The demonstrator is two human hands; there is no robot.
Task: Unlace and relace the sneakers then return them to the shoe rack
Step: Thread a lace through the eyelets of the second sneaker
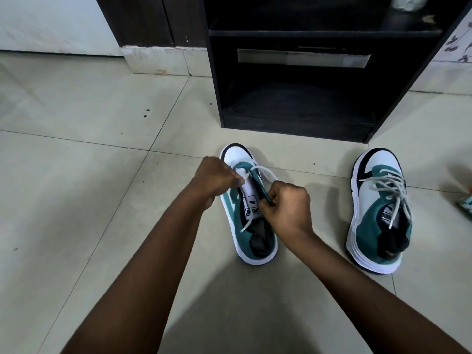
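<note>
Where fingers [265,200] curl, lace [263,172] ends hidden, sneaker [245,200] eyelets unclear

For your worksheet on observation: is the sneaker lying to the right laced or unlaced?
Laced. The right sneaker has grey lace criss-crossing its eyelets, with loose ends.

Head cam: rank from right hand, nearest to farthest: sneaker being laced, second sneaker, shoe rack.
From the right hand:
1. sneaker being laced, touching it, directly under both hands, left hand at the lace.
2. second sneaker, on the floor to the right, laces in.
3. shoe rack, ahead against the wall.
</note>
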